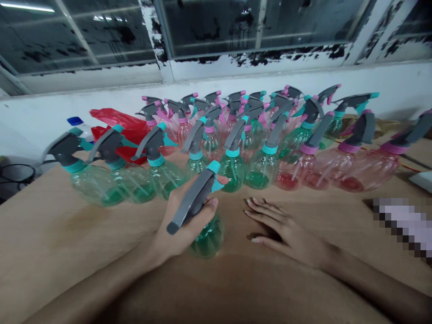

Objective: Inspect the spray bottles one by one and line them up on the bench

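My left hand (pixel 184 225) is wrapped round the neck of a green spray bottle (pixel 207 236) with a grey trigger head and teal nozzle, which stands on the wooden table (pixel 67 234) right in front of me. To its right my right hand (pixel 280 227) lies flat on the table, fingers stretched out and holding nothing. Just beyond both hands stands a row of green spray bottles (pixel 232 168) and pink spray bottles (pixel 324 166).
Several more rows of green and pink spray bottles fill the back of the table up to the white wall under the window. A red plastic bag (pixel 116 123) and a blue-capped bottle (pixel 78 123) lie at the back left. A blurred-out patch (pixel 405 225) sits at the right.
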